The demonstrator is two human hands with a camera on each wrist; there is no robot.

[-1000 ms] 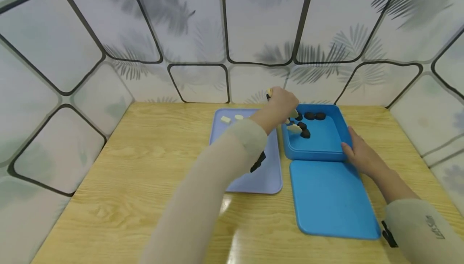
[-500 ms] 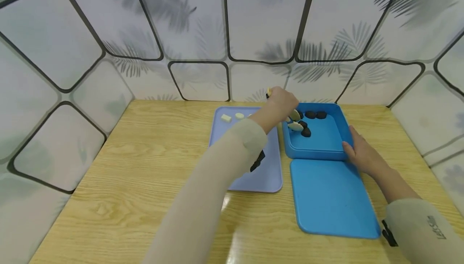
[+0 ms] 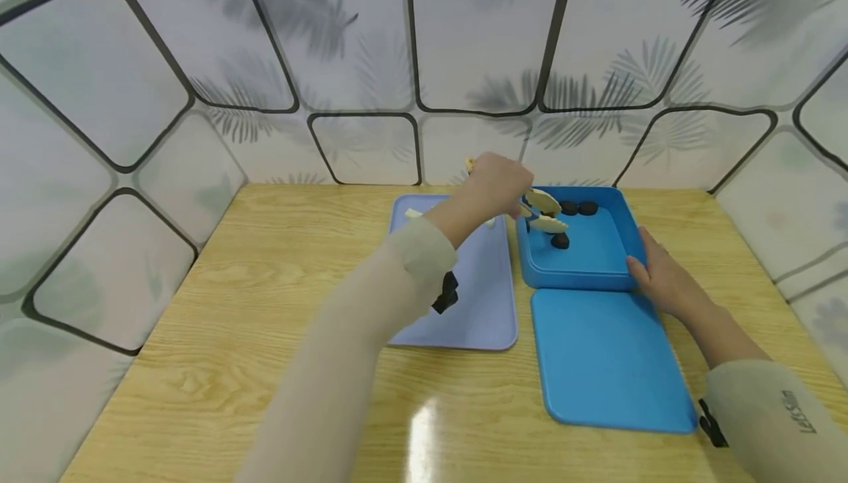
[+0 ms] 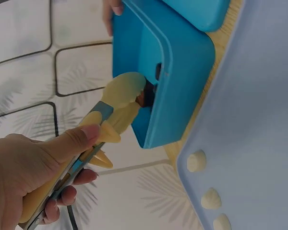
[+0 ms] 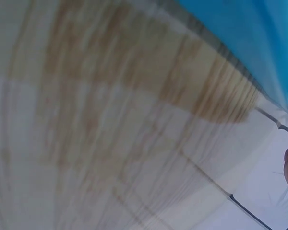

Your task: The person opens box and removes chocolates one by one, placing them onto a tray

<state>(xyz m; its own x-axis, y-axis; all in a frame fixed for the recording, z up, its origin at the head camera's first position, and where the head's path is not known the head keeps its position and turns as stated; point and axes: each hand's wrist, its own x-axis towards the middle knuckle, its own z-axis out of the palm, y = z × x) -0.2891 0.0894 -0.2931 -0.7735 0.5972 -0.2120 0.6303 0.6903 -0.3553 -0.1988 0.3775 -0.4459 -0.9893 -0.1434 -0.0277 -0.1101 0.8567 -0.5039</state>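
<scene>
Three dark pieces [image 3: 560,241] are still sitting in the blue box [image 3: 616,262], while a fourth dark piece [image 4: 145,97] is being pinched between the spoon-shaped ends of the yellow tongs [image 3: 545,212], just above the box's near-left corner. The left hand [image 3: 493,187] is curling its fingers round the tongs' handles, squeezing them closed on that piece. To the left of the grip, the lilac tray [image 3: 490,321] is carrying a row of pale pieces [image 4: 197,161] along its far edge, so judging by this, the sorting looks partly done, with the dark pieces mostly still to come out. The right hand [image 3: 662,284] is resting on the box's near-right corner, its fingers lying against the wall and steadying it; the blue lid [image 3: 609,365] is lying flat on the worktop [image 3: 232,306] in front of the box. Compared with a second ago, the tongs are lifting out of the box and drifting left, and one fewer dark piece is lying inside.
</scene>
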